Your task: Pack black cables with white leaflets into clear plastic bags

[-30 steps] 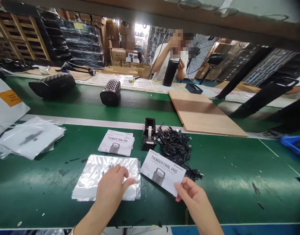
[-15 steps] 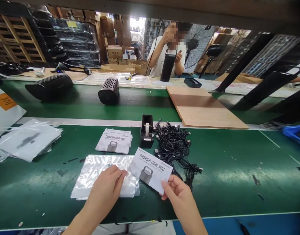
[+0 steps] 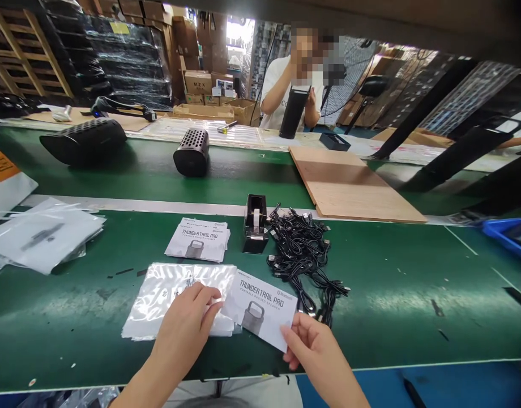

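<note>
My right hand [image 3: 307, 343] is closed on the lower right corner of a white booklet [image 3: 264, 311], printed THUNDER TRAIL PRO with a speaker picture. The booklet is held tilted, its left edge by the right side of a stack of clear plastic bags [image 3: 148, 309]. My left hand [image 3: 195, 314] lies over that stack, thumb and forefinger pinched at the top bag's right edge, close to the booklet's left edge. Whether the booklet's corner is inside the bag I cannot tell. Beyond the bags is a pile of similar booklets [image 3: 196, 241].
A black tape dispenser [image 3: 255, 224] stands beside a heap of black cables [image 3: 297, 241]. Filled bags [image 3: 43, 232] lie at left. Farther back are speakers [image 3: 192, 153], a wooden board [image 3: 354, 184] and a co-worker [image 3: 280, 88] holding a black speaker. A blue bin [image 3: 504, 232] sits at right.
The booklet in my right hand has shifted slightly down and left, toward my left hand. My left fingers stay at the bag's edge. The co-worker's speaker has tilted.
</note>
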Tool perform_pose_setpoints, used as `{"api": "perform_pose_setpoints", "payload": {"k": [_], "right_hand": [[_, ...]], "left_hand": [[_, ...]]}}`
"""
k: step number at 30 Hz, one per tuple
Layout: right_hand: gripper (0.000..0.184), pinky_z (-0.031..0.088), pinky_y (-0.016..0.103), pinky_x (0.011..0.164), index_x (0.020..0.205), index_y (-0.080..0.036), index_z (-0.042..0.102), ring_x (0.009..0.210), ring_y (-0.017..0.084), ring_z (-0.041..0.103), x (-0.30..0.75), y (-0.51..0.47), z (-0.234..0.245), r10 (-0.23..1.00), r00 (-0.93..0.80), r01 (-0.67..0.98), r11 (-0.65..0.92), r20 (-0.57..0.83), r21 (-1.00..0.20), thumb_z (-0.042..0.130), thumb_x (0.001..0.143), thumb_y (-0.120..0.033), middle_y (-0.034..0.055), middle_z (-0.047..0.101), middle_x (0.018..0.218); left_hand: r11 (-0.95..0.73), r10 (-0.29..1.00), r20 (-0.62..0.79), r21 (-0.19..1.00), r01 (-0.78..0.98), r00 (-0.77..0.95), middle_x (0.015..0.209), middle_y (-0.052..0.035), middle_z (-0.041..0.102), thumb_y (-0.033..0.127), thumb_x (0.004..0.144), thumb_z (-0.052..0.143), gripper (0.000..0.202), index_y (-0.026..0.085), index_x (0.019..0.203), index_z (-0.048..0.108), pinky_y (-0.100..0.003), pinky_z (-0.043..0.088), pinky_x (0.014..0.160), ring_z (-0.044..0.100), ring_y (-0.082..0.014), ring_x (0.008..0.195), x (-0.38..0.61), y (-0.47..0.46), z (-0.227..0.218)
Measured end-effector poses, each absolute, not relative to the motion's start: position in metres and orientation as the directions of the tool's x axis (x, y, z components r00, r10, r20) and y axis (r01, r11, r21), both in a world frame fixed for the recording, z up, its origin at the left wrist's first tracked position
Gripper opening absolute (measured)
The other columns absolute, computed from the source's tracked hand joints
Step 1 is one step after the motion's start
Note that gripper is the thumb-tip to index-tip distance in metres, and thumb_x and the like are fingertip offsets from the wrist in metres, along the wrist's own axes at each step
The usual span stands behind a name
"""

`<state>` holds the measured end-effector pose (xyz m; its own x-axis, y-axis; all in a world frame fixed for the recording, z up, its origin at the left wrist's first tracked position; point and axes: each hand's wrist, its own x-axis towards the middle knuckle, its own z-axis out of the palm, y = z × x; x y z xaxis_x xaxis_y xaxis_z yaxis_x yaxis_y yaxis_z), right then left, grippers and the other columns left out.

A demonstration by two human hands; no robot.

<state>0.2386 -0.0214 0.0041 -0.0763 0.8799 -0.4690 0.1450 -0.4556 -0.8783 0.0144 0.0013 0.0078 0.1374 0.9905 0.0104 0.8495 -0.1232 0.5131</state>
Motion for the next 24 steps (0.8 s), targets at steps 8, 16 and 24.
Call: {"api": "perform_pose_setpoints", "payload": {"k": [8, 16, 24], "right_hand": [[0.034, 0.038, 0.017, 0.039, 0.068, -0.014, 0.053, 0.038, 0.007, 0.046, 0.234, -0.021, 0.004, 0.84, -0.117, 0.128, -0.516, -0.529, -0.847, 0.058, 0.071, -0.048, -0.0041, 0.052, 0.044], [0.027, 0.035, 0.016, 0.041, 0.063, -0.015, 0.05, 0.038, 0.006, 0.047, 0.239, -0.008, 0.011, 0.81, -0.236, 0.225, -0.492, -0.537, -0.841, 0.055, 0.075, -0.039, -0.0042, 0.055, 0.046], [0.038, 0.044, 0.02, 0.049, 0.067, -0.014, 0.052, 0.047, 0.01, 0.056, 0.23, -0.009, 0.004, 0.806, -0.275, 0.062, -0.529, -0.524, -0.847, 0.055, 0.073, -0.051, 0.0004, 0.06, 0.053]], "left_hand": [[-0.199, 0.98, 0.092, 0.482, 0.853, 0.177, 0.081, -0.0048, 0.058, 0.031, 0.084, 0.044, 0.019, 0.02, 0.08, 0.058, -0.035, 0.044, 0.068, 0.055, -0.0207, 0.075, 0.012, -0.004, -0.001], [-0.248, 0.968, 0.131, 0.387, 0.888, 0.214, 0.079, -0.0048, 0.058, 0.039, 0.077, 0.056, 0.02, 0.02, 0.081, 0.058, -0.035, 0.044, 0.065, 0.056, -0.0225, 0.074, 0.016, -0.007, -0.003], [-0.277, 0.957, 0.172, 0.315, 0.908, 0.232, 0.075, -0.0029, 0.056, 0.028, 0.086, 0.039, 0.02, 0.021, 0.076, 0.055, -0.033, 0.044, 0.06, 0.055, -0.0191, 0.066, 0.02, -0.008, -0.002]]}}
